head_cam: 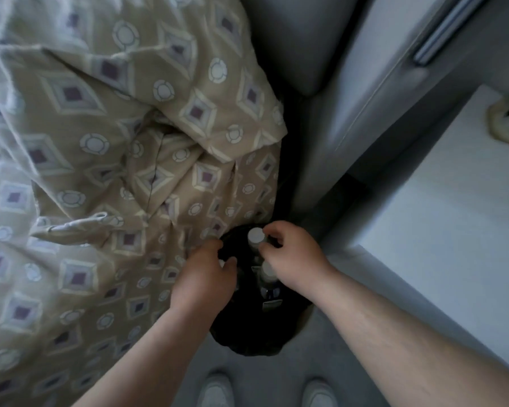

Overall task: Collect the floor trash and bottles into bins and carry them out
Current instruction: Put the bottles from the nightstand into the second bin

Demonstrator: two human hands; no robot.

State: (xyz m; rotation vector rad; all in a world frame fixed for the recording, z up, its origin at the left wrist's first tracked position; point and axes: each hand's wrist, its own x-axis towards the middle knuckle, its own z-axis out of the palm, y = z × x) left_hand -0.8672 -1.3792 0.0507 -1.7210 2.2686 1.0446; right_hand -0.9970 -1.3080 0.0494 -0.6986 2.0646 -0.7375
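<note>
Reaching down from 6 o'clock with both forearms over the black bag (pixel 247 333). Pinching the white-capped bottle (pixel 256 236) at the bag's 12 o'clock with right hand (pixel 291 254), fingertips curled (second bottle (pixel 268 271) just under the palm). Gripping the rim at 9 o'clock with left hand (pixel 206 274), fingers curled

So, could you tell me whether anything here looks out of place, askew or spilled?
Only the bedding: the crumpled beige diamond-patterned duvet hangs down in folds and drapes against the rim of the black plastic bag. The white-capped clear bottle and another below it stand upright in the bag, and no spill shows.
</note>
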